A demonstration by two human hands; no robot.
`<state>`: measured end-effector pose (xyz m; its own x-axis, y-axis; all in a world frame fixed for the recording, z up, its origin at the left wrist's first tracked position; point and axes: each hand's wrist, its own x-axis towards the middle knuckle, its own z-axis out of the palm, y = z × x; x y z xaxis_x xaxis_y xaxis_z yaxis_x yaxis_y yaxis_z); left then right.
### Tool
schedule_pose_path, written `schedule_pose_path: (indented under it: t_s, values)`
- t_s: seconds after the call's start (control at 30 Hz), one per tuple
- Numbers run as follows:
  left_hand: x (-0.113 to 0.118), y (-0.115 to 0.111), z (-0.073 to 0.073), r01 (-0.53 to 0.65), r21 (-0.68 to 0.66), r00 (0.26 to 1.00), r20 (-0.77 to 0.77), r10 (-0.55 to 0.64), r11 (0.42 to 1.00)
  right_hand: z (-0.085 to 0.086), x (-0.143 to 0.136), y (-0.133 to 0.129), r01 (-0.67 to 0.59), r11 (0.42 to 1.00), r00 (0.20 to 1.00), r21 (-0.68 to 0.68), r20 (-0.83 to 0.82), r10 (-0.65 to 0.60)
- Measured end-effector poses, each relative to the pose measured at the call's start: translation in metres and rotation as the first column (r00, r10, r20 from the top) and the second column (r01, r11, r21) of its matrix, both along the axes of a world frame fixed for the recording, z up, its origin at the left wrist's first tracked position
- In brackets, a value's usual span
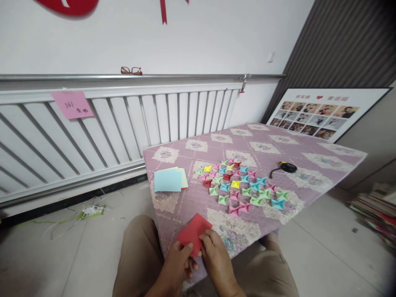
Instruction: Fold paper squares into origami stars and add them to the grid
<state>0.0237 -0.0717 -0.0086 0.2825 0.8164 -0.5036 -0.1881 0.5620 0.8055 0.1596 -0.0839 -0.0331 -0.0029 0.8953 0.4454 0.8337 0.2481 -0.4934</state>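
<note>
A red sheet of paper [194, 232] is held over the near edge of the table, its upper corner pointing away from me. My left hand [179, 264] pinches its lower left part, thumb on top. At its right side my right hand [216, 253] grips the edge between thumb and bent fingers. Beyond the hands, several small folded paper pieces [235, 184] in pink, green, blue, yellow and red stand in rows on the tablecloth. To the left lies a stack of coloured sheets with a light blue one [168, 180] on top.
The purple floral tablecloth [198, 154] covers the table. A black and yellow tape measure [288, 167] lies at the right. Behind stand a white radiator [123, 128] and a framed photo board [312, 113]. A power strip [93, 211] is on the floor at left.
</note>
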Motion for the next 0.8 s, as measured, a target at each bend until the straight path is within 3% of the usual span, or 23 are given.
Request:
schedule_pose_path:
  t_s: [0.1,0.2,0.27,0.37,0.47,0.57,0.67,0.8]
  values:
    - [-0.007,-0.008,0.003,0.159,-0.008,0.983,-0.088,-0.159,0.987,0.001,0.011,0.001,-0.051,0.999,0.999,-0.01,0.0,0.051]
    - [-0.025,-0.011,0.003,0.398,0.107,0.898,-0.248,-0.363,0.911,0.0,0.025,-0.002,-0.077,0.997,0.997,0.022,-0.01,0.077]
    - [-0.038,-0.008,0.001,0.42,0.299,0.859,-0.436,-0.269,0.857,-0.001,0.031,-0.005,-0.087,0.996,0.996,0.036,-0.014,0.088]
    - [-0.049,0.003,0.002,0.483,0.47,0.704,-0.71,-0.009,0.739,-0.002,0.035,-0.009,-0.106,0.993,0.994,0.043,-0.017,0.107]
    - [-0.044,0.015,0.004,0.667,0.467,0.556,-0.83,0.03,0.581,-0.001,0.034,-0.011,-0.134,0.99,0.991,0.037,0.011,0.134]
    - [-0.031,0.025,0.004,0.786,0.416,0.462,-0.887,0.013,0.457,0.0,0.034,-0.011,-0.155,0.988,0.986,-0.004,0.062,0.155]
    - [-0.023,0.031,-0.001,0.814,0.406,0.439,-0.898,0.02,0.415,0.0,0.037,-0.011,-0.17,0.984,0.981,-0.057,0.087,0.174]
    - [-0.024,0.034,-0.007,0.789,0.433,0.458,-0.887,0.053,0.437,0.002,0.038,-0.01,-0.151,0.987,0.984,-0.06,0.088,0.156]
